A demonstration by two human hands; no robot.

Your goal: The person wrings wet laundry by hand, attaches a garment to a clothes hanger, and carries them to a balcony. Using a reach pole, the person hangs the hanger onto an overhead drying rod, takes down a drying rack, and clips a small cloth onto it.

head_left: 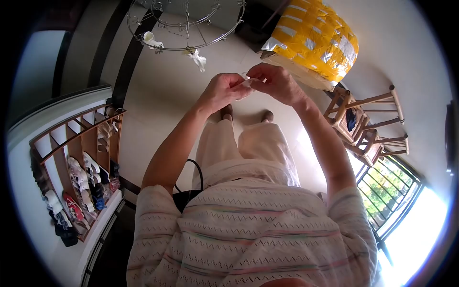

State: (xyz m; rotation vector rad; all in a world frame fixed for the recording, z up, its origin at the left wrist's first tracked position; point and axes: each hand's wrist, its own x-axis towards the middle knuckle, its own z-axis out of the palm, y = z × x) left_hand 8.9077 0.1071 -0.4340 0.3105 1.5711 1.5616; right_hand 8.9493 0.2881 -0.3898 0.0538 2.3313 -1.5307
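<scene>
My left hand (pixel 222 92) and my right hand (pixel 278 85) meet in front of me, fingers pinched together on a small thin white cloth (pixel 247 82). Much of the cloth is hidden by the fingers, so its exact kind does not show. Just beyond my hands hangs a round metal clip hanger (pixel 210 44) with two rings and several clips. From its near rim hang a white cloth piece (pixel 152 40) on the left and another limp white piece (pixel 197 60) nearer the middle. Neither hand touches the hanger.
A big bundle wrapped in yellow tape (pixel 313 40) stands at the far right. Beside it are stacked bamboo stools (pixel 356 117), near a barred window (pixel 388 189). A wooden shoe rack (pixel 79 138) full of shoes is on the left. Pale floor (pixel 162 95) lies below.
</scene>
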